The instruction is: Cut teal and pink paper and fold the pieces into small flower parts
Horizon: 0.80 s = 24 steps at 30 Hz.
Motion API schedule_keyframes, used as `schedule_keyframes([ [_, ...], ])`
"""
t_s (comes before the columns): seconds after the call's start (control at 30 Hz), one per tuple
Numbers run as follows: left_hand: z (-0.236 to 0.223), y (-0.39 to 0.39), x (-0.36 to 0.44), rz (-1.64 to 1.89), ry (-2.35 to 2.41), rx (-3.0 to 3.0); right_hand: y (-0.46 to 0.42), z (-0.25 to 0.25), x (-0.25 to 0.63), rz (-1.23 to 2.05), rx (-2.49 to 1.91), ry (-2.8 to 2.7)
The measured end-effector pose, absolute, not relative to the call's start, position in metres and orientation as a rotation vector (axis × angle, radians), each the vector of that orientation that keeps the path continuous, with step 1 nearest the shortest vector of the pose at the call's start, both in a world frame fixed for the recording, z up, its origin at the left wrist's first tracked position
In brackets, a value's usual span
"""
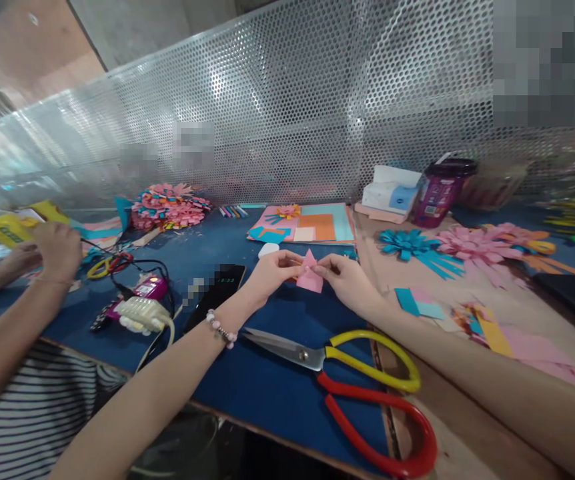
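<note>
Between my two hands, above the blue table, is a small folded piece of pink paper (310,279) with a pointed top. The fingers of my left hand (278,268) pinch its left side; a bit of orange shows by those fingertips. My right hand (346,277) pinches the paper from the right. A beaded bracelet circles my left wrist. Just below my hands lie large scissors (312,357), blades pointing left, with one yellow and one red handle. Behind the paper, coloured paper sheets (340,210) are stacked, with cut pieces on top.
A perforated metal screen (287,100) rises behind the table. Left are a phone (220,287), a power strip (145,313), cables and a co-worker's hands (57,250). Right are paper flowers (472,247), paper scraps (420,305), a tissue pack (390,190) and a purple cup (437,193).
</note>
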<state>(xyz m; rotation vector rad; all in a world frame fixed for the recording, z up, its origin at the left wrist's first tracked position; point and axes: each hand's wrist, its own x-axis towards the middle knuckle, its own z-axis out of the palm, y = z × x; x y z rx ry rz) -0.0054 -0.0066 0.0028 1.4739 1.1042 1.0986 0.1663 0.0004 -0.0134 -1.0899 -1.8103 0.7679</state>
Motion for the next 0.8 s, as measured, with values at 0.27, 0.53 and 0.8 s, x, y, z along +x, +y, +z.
schedule_keyframes([
  [0.27, -0.002, -0.002, -0.008, 1.108, 1.113, 1.509, -0.003, -0.011, 0.165, 0.808, -1.006, -1.863],
  [0.53, 0.001, -0.003, -0.012, 0.941, 1.177, 1.783, 0.002, -0.02, 0.166, 0.707, -1.028, -2.048],
  [0.8, 0.012, -0.005, -0.018, 0.617, 0.939, 1.733, 0.0, 0.024, 0.172, 0.671, -1.052, -2.225],
])
